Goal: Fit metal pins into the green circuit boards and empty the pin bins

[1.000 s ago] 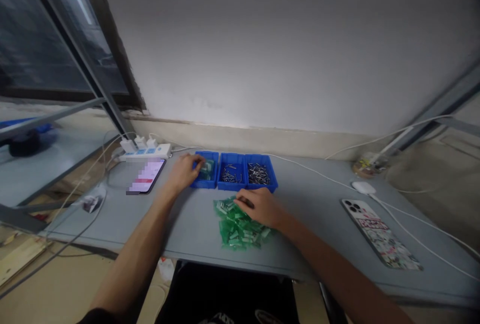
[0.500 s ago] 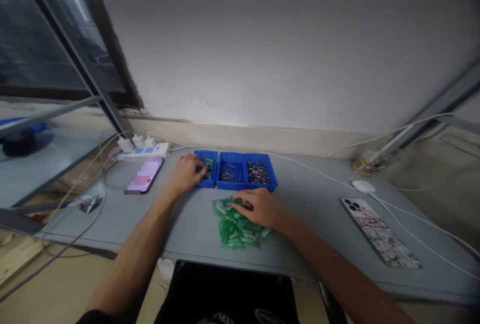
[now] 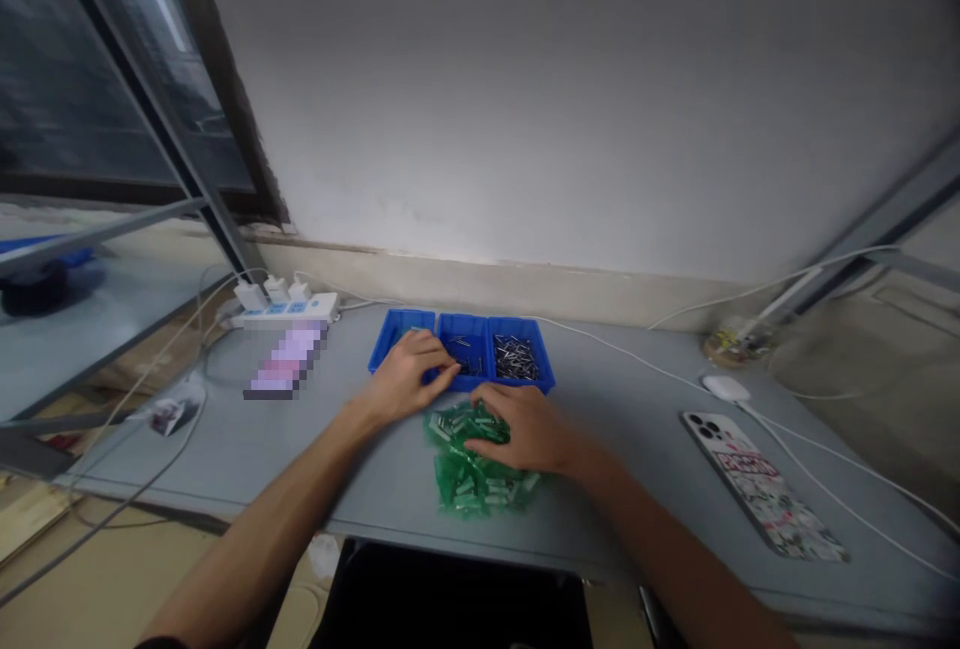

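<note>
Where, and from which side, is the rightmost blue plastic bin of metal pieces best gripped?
Probably grip the rightmost bin by its right wall, from the right: that side stands free, its left adjoins the middle blue plastic bin; the right hand is near its front.

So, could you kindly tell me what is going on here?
A person is working bare-handed at a grey table. The right hand is over a pile of green packets, thumb and fingers apart. The left hand partly covers the left blue tray, its fingertips at the near left part of the middle blue tray. Whether either grip holds anything is unclear. Small metal pieces fill much of the right tray.
</note>
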Motion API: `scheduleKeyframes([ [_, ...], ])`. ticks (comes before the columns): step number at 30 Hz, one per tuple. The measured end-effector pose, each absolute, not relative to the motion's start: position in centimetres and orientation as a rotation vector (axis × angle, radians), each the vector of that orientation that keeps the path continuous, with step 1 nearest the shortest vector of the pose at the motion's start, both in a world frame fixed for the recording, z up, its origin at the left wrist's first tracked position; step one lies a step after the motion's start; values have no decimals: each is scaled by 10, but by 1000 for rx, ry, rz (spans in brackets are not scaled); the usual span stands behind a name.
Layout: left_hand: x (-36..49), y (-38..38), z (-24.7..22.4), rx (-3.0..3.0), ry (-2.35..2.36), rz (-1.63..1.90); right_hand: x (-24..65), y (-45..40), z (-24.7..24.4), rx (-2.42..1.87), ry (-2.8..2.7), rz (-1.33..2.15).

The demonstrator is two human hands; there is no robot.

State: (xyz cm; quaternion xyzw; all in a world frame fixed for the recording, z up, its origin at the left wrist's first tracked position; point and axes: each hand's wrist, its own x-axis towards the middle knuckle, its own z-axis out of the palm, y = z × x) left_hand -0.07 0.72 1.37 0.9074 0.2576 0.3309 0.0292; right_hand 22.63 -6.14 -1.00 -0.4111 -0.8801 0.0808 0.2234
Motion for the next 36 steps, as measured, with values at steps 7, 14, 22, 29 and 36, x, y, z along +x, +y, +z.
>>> scheduleKeyframes([
  [7, 2, 7, 13, 2800, 756, 960, 245, -56, -5, -1330, -2408, 144],
  [14, 2, 5, 12, 2808, 741, 922, 245, -55, -12, -1434, -2391, 158],
  [22, 4, 3, 9, 2833, 694, 860, 245, -51, -12, -1380, -2430, 350],
  [29, 5, 0, 12, 2801, 626, 788, 242, -52, -9, -1226, -2265, 372],
  [36, 8, -3, 11, 2764, 529, 834, 240, -51, -21, -1146, -2133, 153],
])
